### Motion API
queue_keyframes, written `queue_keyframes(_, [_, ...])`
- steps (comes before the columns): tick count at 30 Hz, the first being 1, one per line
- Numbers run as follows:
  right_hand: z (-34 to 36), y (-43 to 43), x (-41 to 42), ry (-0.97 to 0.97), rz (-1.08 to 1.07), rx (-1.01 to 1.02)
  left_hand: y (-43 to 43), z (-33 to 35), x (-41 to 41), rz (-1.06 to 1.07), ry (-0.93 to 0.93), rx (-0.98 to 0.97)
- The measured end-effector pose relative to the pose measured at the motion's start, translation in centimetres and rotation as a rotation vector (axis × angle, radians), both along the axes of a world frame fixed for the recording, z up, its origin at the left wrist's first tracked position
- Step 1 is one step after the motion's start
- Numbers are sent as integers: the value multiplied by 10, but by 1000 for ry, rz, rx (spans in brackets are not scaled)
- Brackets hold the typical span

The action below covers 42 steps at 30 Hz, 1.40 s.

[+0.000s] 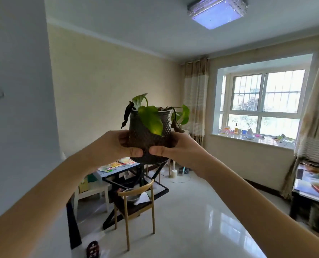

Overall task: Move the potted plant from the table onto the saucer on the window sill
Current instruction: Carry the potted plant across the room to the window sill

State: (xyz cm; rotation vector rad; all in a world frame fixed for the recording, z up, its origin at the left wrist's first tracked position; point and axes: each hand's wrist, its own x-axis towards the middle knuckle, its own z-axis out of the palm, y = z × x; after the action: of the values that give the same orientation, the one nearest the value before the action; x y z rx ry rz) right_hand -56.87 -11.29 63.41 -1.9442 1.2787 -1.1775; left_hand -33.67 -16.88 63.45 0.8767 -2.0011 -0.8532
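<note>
**Potted plant held up in both hands**

A dark textured pot (149,138) with green and wilted leaves is held in mid-air. The left hand (117,146) and right hand (175,148) wrap its base, thumbs nearly touching. Below: table (120,171), wooden chair (136,203). Far right, a cluttered window sill (255,139).

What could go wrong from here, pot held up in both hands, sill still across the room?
1. The window sill is crowded with bottles and small items; setting the potted plant down could knock something over. I can't pick out the saucer for certain from here.
2. The pot is held at eye level by the left hand and right hand, hiding part of the path; the chair stands nearby.
3. The glossy floor may be slippery.
</note>
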Motion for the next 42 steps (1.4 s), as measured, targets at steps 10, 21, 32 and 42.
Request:
queue_keyframes(10, [-3,4,-164,-59,-158,-8,-30,-3,-176,-227,-3,-4])
queue_keyframes(21, [-15,-14,-286,-86,-355,-32,-91,-10,-320,-405,-24,-9])
queue_keyframes(32, [-5,-111,-345,-28,-536,-51,-220,-3,-405,-517,-50,-36])
queue_keyframes(42, [-11,-211,-406,-59,-657,-48,-332,-8,-483,-607,-52,-8])
